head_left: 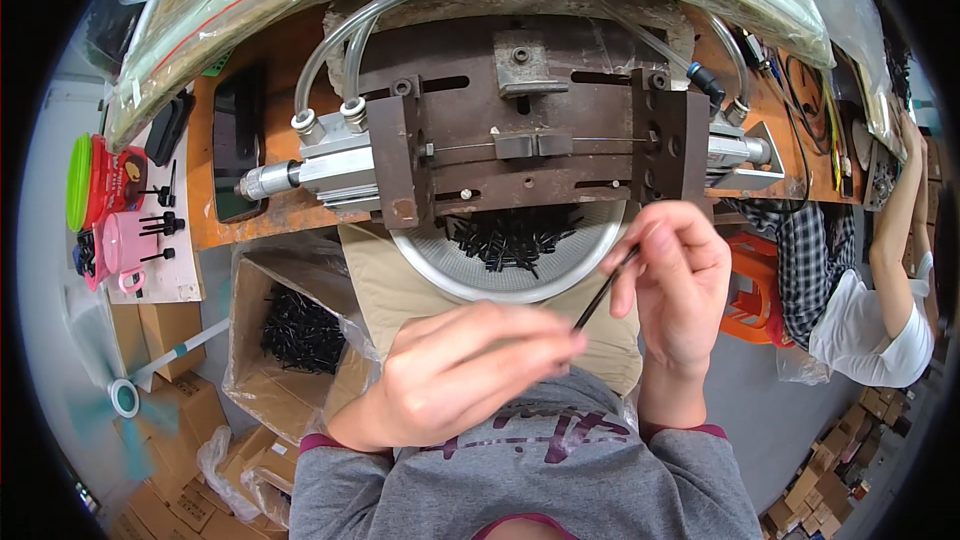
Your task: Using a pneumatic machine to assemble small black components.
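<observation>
Between the two hands, just below the round bowl point(520, 285), a thin black rod point(603, 292) runs on a slant, its lower end at the left hand point(470, 365) and its upper end in the right hand point(675, 275). Only one such rod is in hand. The left hand's fingers point(545, 340) are drawn together, and their tips meet the rod's lower end; the pinch itself is too small to make out clearly. The right hand's fingers point(650, 240) are curled shut around the upper part of the rod, thumb against forefinger.

One bowl, with a pale rim, rests on the person's lap and holds a heap of small black parts point(515, 235), too many and too tangled to count. One open cardboard box point(290, 325) stands lower left, lined with clear film and holding a second heap of the same black parts.

Above the bowl sits one rusty brown metal fixture point(530, 130) on the orange desk point(205, 200), with two pneumatic cylinders, one point(320, 165) at its left side and one point(735, 150) at its right. Clear hoses point(330, 50) loop from the left cylinder over the top of the fixture.

At far right, another person in a white shirt point(885, 330) reaches up toward the desk's edge, well apart from the rod.
</observation>
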### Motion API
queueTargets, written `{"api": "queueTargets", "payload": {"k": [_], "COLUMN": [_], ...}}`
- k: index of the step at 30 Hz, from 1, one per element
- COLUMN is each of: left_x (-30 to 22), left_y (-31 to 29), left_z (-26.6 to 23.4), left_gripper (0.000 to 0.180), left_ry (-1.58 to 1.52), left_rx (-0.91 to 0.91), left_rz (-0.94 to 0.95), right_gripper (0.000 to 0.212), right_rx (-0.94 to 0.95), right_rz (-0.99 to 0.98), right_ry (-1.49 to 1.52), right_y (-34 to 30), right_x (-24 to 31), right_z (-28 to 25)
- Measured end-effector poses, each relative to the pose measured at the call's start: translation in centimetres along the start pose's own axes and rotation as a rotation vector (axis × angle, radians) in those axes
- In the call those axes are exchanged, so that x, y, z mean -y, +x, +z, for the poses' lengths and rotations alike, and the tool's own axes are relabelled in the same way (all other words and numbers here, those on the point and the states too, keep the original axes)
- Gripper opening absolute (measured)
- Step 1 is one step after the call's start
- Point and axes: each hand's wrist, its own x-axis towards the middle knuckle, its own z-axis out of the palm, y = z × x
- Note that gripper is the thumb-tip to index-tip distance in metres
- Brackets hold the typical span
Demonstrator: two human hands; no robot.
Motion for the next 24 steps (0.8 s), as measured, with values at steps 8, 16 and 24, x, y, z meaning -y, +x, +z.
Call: {"api": "queueTargets", "payload": {"k": [8, 16, 24], "left_x": [0.2, 1.3, 1.4], "left_y": [-0.1, -0.5, -0.7], "left_z": [-0.6, 0.1, 0.0], "left_gripper": [0.026, 0.025, 0.025], "left_ry": [-0.111, -0.176, -0.258], "left_rx": [0.045, 0.033, 0.062], "left_rz": [0.106, 0.159, 0.128], "right_gripper": [0.026, 0.025, 0.025], "right_rx": [0.114, 0.183, 0.159], "right_rz": [0.005, -0.046, -0.073], "right_ry": [-0.041, -0.036, -0.016], "right_y": [0.3, -0.4, -0.5], "right_x": [0.7, 0.6, 0.5], "right_z": [0.1, 1.0, 1.2]}}
